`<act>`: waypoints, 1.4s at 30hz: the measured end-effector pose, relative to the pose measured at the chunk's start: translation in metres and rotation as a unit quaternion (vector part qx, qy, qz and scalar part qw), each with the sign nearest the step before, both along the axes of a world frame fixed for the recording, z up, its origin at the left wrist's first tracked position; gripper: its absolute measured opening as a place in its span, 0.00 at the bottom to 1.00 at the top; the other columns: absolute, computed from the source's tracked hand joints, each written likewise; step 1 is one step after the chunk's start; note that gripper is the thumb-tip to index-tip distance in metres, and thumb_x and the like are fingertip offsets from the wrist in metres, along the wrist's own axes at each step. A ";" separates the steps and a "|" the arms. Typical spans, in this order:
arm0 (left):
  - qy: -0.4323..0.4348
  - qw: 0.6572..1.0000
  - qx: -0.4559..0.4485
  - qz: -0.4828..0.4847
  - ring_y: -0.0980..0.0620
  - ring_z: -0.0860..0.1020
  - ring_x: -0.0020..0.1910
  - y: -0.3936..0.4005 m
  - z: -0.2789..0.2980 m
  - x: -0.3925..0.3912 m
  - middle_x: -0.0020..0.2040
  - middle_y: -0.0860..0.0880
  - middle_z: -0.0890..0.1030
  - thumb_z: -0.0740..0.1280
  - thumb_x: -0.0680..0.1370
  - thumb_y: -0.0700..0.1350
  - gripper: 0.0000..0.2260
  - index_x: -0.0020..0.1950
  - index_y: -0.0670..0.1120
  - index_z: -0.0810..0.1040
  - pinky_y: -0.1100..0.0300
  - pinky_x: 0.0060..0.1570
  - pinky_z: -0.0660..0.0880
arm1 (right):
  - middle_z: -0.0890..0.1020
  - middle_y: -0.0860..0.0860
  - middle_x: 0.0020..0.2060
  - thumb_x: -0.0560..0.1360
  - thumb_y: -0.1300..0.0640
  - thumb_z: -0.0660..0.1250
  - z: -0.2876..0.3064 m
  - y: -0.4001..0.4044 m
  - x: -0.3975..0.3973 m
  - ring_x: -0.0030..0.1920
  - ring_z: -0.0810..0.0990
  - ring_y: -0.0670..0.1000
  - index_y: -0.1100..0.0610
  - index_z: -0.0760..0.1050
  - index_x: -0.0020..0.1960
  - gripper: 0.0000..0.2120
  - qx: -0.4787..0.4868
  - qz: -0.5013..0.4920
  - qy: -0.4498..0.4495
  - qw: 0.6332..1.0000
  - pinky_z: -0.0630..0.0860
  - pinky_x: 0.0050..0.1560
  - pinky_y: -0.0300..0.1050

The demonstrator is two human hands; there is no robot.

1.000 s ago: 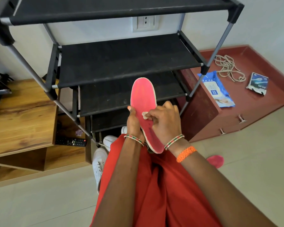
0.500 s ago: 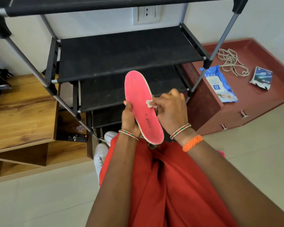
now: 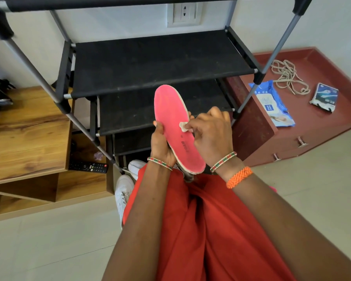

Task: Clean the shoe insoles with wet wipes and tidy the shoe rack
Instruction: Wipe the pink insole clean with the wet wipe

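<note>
Since a second ago my right hand (image 3: 211, 136) has slid the wad of wet wipe (image 3: 184, 126) from the lower half of the pink insole (image 3: 174, 122) up to its middle, at the right edge. My left hand (image 3: 162, 145) is wrapped around the insole from behind — thumb on the left rim, fingertips showing past the right — holding it upright over my lap before the black shoe rack (image 3: 160, 63). My right fingers are pinched closed on the wipe. Off to the right, the blue wipes pack (image 3: 272, 104) lies on the red cabinet (image 3: 316, 122); white sneakers (image 3: 124, 191) sit on the floor by the rack.
</note>
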State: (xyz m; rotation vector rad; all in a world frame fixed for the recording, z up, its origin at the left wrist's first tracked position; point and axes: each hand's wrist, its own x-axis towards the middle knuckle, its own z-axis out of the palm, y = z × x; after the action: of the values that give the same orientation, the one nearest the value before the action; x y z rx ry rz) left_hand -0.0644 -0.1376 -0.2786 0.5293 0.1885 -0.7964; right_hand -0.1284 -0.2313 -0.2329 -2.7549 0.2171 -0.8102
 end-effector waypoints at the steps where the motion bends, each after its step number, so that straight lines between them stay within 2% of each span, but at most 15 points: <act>1: 0.001 1.000 -0.007 0.003 0.46 0.82 0.46 0.000 0.000 0.001 0.48 0.41 0.83 0.43 0.80 0.63 0.33 0.62 0.38 0.71 0.52 0.49 0.79 | 0.78 0.44 0.28 0.68 0.60 0.72 0.000 0.002 0.000 0.36 0.72 0.52 0.48 0.83 0.38 0.07 0.003 0.001 0.001 1.000 0.58 0.42 0.43; 4: 0.009 1.000 -0.021 0.014 0.46 0.82 0.49 0.003 -0.001 0.005 0.52 0.41 0.82 0.44 0.79 0.64 0.34 0.70 0.38 0.66 0.52 0.53 0.77 | 0.76 0.44 0.27 0.67 0.63 0.74 -0.009 0.009 -0.015 0.36 0.70 0.51 0.47 0.82 0.38 0.11 0.015 0.011 0.019 1.000 0.59 0.42 0.44; 8: 0.019 0.998 -0.062 0.021 0.45 0.82 0.48 0.007 -0.001 0.005 0.51 0.40 0.82 0.47 0.81 0.61 0.30 0.64 0.37 0.70 0.49 0.54 0.76 | 0.76 0.43 0.28 0.66 0.63 0.72 -0.017 0.017 -0.038 0.36 0.70 0.50 0.46 0.82 0.39 0.12 0.027 0.021 0.048 0.998 0.58 0.43 0.42; 13: 0.013 0.997 -0.071 0.007 0.45 0.81 0.50 0.006 0.004 0.004 0.55 0.41 0.80 0.46 0.81 0.60 0.29 0.65 0.38 0.70 0.52 0.54 0.77 | 0.77 0.44 0.27 0.69 0.58 0.70 0.001 0.013 -0.008 0.37 0.70 0.50 0.47 0.82 0.36 0.07 0.013 -0.006 0.010 1.000 0.55 0.42 0.43; 16: -0.004 0.997 -0.077 0.021 0.45 0.79 0.55 0.007 0.005 0.004 0.59 0.41 0.78 0.46 0.81 0.60 0.30 0.72 0.38 0.64 0.50 0.59 0.73 | 0.78 0.46 0.28 0.68 0.61 0.72 0.005 0.013 0.005 0.37 0.73 0.53 0.49 0.82 0.37 0.06 0.004 -0.006 0.006 1.000 0.62 0.42 0.45; 19: -0.011 0.994 -0.107 0.023 0.43 0.79 0.55 0.012 0.005 0.006 0.63 0.41 0.74 0.47 0.80 0.59 0.30 0.74 0.41 0.61 0.48 0.53 0.78 | 0.78 0.48 0.28 0.66 0.67 0.71 -0.003 0.019 -0.005 0.38 0.75 0.54 0.52 0.82 0.38 0.10 0.020 0.029 0.001 0.999 0.69 0.39 0.45; 24: -0.038 0.996 -0.079 -0.021 0.44 0.79 0.55 0.013 0.006 0.005 0.60 0.41 0.75 0.51 0.78 0.59 0.27 0.69 0.43 0.68 0.47 0.53 0.77 | 0.81 0.49 0.32 0.67 0.67 0.67 -0.011 0.034 -0.029 0.40 0.77 0.52 0.56 0.82 0.39 0.09 0.095 0.083 0.015 0.992 0.72 0.43 0.39; 27: -0.050 0.995 -0.078 -0.039 0.44 0.81 0.51 0.011 0.007 0.003 0.55 0.38 0.79 0.54 0.78 0.57 0.26 0.62 0.39 0.75 0.52 0.53 0.77 | 0.80 0.51 0.34 0.73 0.63 0.66 -0.004 0.026 -0.015 0.40 0.77 0.54 0.57 0.81 0.38 0.07 0.098 0.080 0.014 0.992 0.77 0.41 0.49; 29: -0.065 0.994 -0.077 -0.046 0.46 0.81 0.49 0.010 0.007 -0.001 0.50 0.40 0.82 0.57 0.77 0.55 0.23 0.56 0.38 0.79 0.55 0.55 0.76 | 0.79 0.52 0.37 0.75 0.60 0.64 0.005 0.016 0.001 0.40 0.77 0.54 0.60 0.81 0.41 0.09 0.095 0.059 0.004 0.994 0.78 0.40 0.51; 33: -0.074 0.993 -0.067 -0.057 0.51 0.80 0.47 0.009 0.003 -0.001 0.45 0.47 0.83 0.58 0.77 0.53 0.18 0.52 0.42 0.80 0.59 0.54 0.75 | 0.79 0.53 0.36 0.75 0.61 0.65 0.014 0.008 0.016 0.40 0.78 0.54 0.61 0.81 0.42 0.07 0.106 0.040 -0.008 0.994 0.78 0.37 0.51; 35: -0.060 0.994 -0.074 -0.048 0.50 0.79 0.47 0.009 0.001 0.000 0.44 0.46 0.82 0.58 0.77 0.53 0.16 0.50 0.43 0.78 0.58 0.54 0.74 | 0.80 0.52 0.35 0.76 0.61 0.65 0.008 0.016 0.007 0.39 0.79 0.54 0.59 0.80 0.40 0.08 0.105 0.063 0.006 0.992 0.77 0.37 0.51; 37: -0.055 0.994 -0.072 -0.056 0.44 0.75 0.57 0.009 0.003 -0.001 0.56 0.41 0.78 0.57 0.75 0.57 0.22 0.58 0.42 0.74 0.52 0.64 0.68 | 0.82 0.52 0.36 0.74 0.62 0.65 0.000 0.026 -0.009 0.40 0.79 0.54 0.58 0.81 0.40 0.07 0.117 0.102 0.037 0.987 0.78 0.40 0.52; 39: -0.050 0.993 -0.069 -0.077 0.39 0.69 0.66 0.008 0.005 -0.002 0.69 0.39 0.69 0.57 0.74 0.64 0.31 0.67 0.41 0.70 0.45 0.71 0.59 | 0.83 0.51 0.38 0.71 0.65 0.67 -0.003 0.030 -0.019 0.42 0.80 0.53 0.58 0.81 0.42 0.06 0.138 0.122 0.041 0.982 0.78 0.43 0.52; 40: -0.046 0.993 -0.074 -0.083 0.38 0.70 0.66 0.007 0.006 -0.003 0.71 0.39 0.67 0.55 0.74 0.66 0.33 0.68 0.42 0.70 0.44 0.70 0.61 | 0.83 0.51 0.38 0.71 0.66 0.67 -0.003 0.031 -0.020 0.43 0.80 0.53 0.58 0.82 0.42 0.06 0.148 0.122 0.033 0.981 0.78 0.44 0.52; 42: -0.036 0.994 -0.060 -0.083 0.42 0.76 0.59 0.006 0.006 -0.003 0.70 0.41 0.68 0.52 0.75 0.66 0.33 0.66 0.42 0.74 0.49 0.61 0.74 | 0.82 0.52 0.39 0.70 0.66 0.66 0.001 0.034 -0.018 0.43 0.80 0.54 0.59 0.81 0.42 0.06 0.153 0.112 0.024 0.982 0.78 0.43 0.52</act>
State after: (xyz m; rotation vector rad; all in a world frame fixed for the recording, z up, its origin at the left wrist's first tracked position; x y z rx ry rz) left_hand -0.0679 -0.1321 -0.2721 0.4629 0.0284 -0.9430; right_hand -0.1462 -0.1978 -0.2321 -2.4556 0.0336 -0.5952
